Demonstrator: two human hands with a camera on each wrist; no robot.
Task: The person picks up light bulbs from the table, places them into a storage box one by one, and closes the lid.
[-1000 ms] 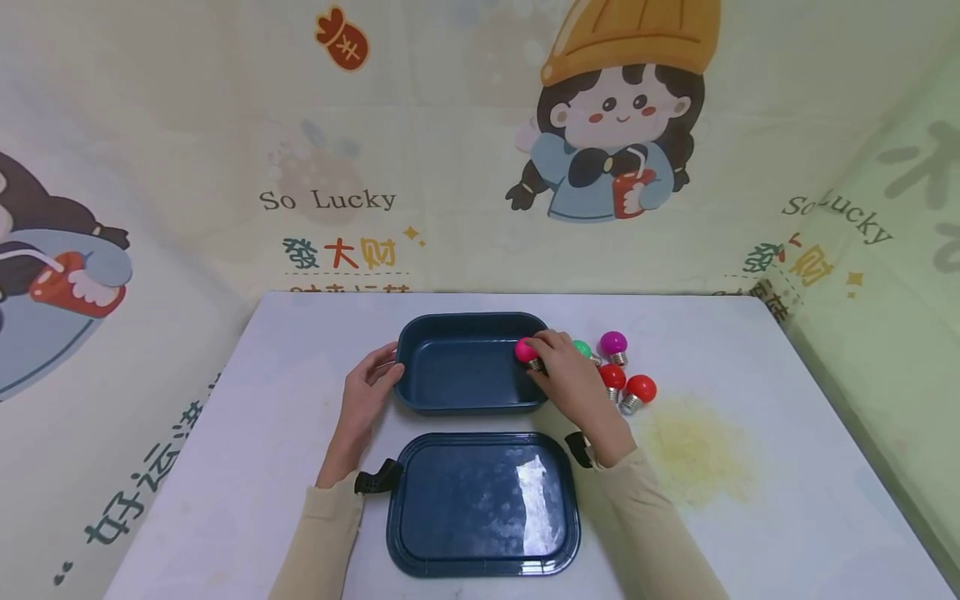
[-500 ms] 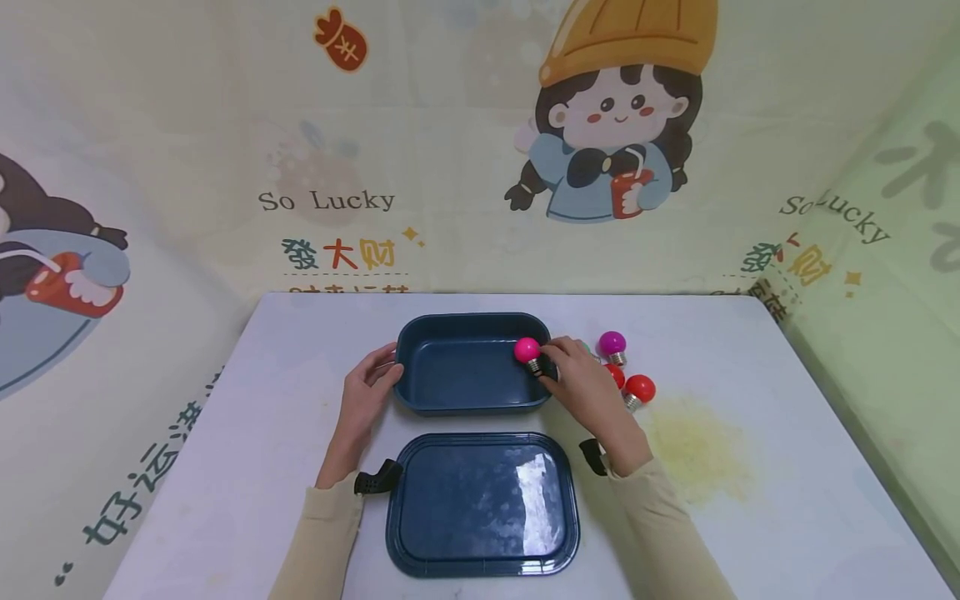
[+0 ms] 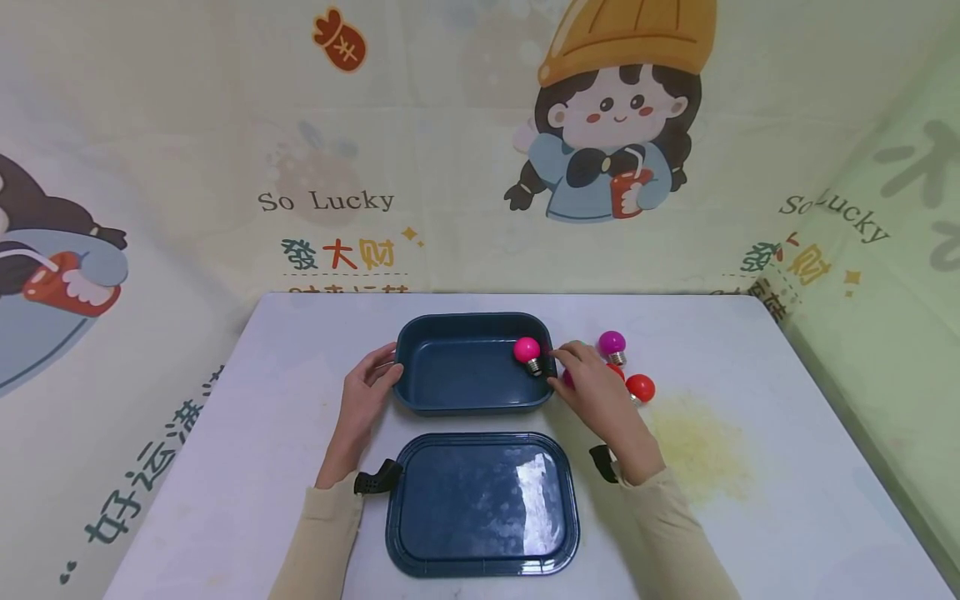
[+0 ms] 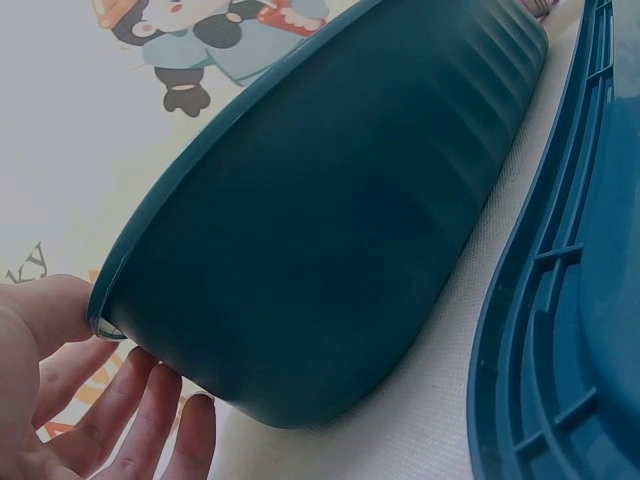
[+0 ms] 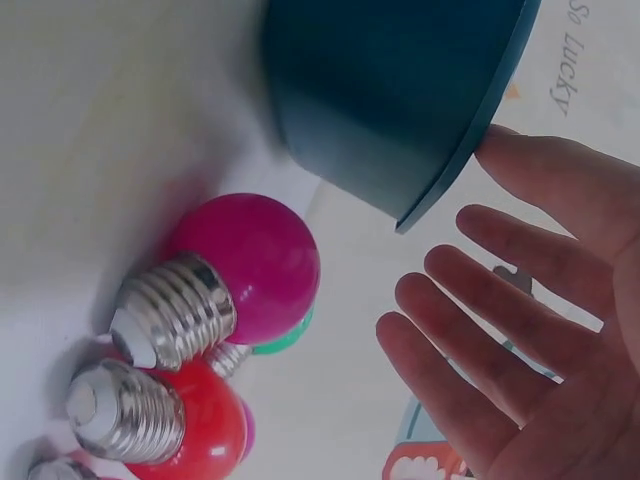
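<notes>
A pink light bulb (image 3: 527, 350) lies inside the right end of a dark blue rectangular box (image 3: 472, 410), its metal base toward the front. My left hand (image 3: 366, 392) rests against the box's left end, with thumb and fingertips touching the rim and outer wall in the left wrist view. At the right end is my right hand (image 3: 596, 392), its fingers extended and holding nothing; the thumb appears to touch the rim in the right wrist view. Beneath that hand lie a magenta bulb (image 5: 260, 265), a red bulb (image 5: 195, 420) and a partly hidden green bulb (image 5: 285, 338).
In front of the box lies a dark blue lid (image 3: 465, 500). Right of my right hand, a purple bulb (image 3: 612, 342) and another red bulb (image 3: 641, 388) sit on the white table (image 3: 750, 383). A printed cloth (image 3: 465, 167) hangs behind.
My right hand has let go of the pink bulb, leaving it in the box, and has drawn back rightward past the rim. The left hand has stayed in place.
</notes>
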